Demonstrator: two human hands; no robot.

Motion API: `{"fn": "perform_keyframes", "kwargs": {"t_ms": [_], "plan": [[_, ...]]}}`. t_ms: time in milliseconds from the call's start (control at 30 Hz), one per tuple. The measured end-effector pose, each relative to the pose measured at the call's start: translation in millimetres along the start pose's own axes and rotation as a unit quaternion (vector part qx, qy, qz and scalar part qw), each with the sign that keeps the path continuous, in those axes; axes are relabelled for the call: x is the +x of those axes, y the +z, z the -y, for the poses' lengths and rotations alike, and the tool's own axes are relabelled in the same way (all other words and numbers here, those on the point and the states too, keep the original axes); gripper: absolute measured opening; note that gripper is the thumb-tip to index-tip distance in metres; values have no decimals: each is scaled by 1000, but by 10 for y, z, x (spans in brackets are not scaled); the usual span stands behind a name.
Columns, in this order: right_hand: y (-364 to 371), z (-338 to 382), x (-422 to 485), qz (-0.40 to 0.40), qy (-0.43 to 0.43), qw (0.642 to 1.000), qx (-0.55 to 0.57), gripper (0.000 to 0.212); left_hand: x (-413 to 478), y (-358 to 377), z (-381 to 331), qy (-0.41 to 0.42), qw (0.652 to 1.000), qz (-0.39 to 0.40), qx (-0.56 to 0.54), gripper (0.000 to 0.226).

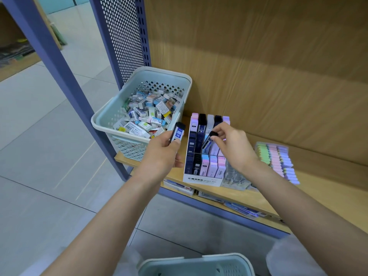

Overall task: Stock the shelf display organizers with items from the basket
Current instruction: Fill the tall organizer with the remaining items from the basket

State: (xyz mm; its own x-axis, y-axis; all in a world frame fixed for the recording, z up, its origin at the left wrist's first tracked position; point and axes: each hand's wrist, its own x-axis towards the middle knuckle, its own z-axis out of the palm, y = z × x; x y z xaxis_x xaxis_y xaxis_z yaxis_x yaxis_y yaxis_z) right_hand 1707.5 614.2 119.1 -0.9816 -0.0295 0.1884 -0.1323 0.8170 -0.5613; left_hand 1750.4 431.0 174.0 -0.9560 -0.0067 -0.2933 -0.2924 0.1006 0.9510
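Green basket (103, 118): it sits at the left end of the wood shelf (318, 188). It is full of small boxes and packs, all mixed up.
Left hand (161, 154): I see it just to the right of the basket. Its fingers and thumb curl round 1 HB lead case (177, 132), which is dark with a blue label and stands almost straight up.
Right hand (235, 146): it is over the white organizer (203, 179). The thumb and fingertips pinch the black top of 1 tilted lead case (208, 141). The low end of that case points down into the middle row.
White organizer: it stands on the shelf, just right of the basket. The front says MONO graph MG. Rows of dark, blue, pink and purple cases stand in it.
Clear organizer (233, 176): it is right beside the white one, partly under the right wrist. I cannot tell what is in it.
Pastel stacks (276, 158): they lie farther right on the shelf, in green, pink and purple rows.
Second basket (199, 261): it is pale green too, at the bottom edge near me. Only its rim shows.
Blue post (79, 92): it stands at the shelf's left corner, beside the basket.
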Motion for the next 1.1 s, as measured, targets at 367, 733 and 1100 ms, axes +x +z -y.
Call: {"fn": "perform_keyframes", "kwargs": {"t_ms": [367, 733, 1100], "plan": [[299, 8, 282, 38, -39, 987, -153, 22, -22, -12, -32, 29, 999, 7, -11, 17], [268, -67, 371, 68, 11, 996, -59, 19, -4, -39, -23, 28, 999, -8, -13, 19], [261, -84, 398, 103, -52, 980, -161, 18, 15, 16, -6, 19, 1000, -19, 2, 9]]}}
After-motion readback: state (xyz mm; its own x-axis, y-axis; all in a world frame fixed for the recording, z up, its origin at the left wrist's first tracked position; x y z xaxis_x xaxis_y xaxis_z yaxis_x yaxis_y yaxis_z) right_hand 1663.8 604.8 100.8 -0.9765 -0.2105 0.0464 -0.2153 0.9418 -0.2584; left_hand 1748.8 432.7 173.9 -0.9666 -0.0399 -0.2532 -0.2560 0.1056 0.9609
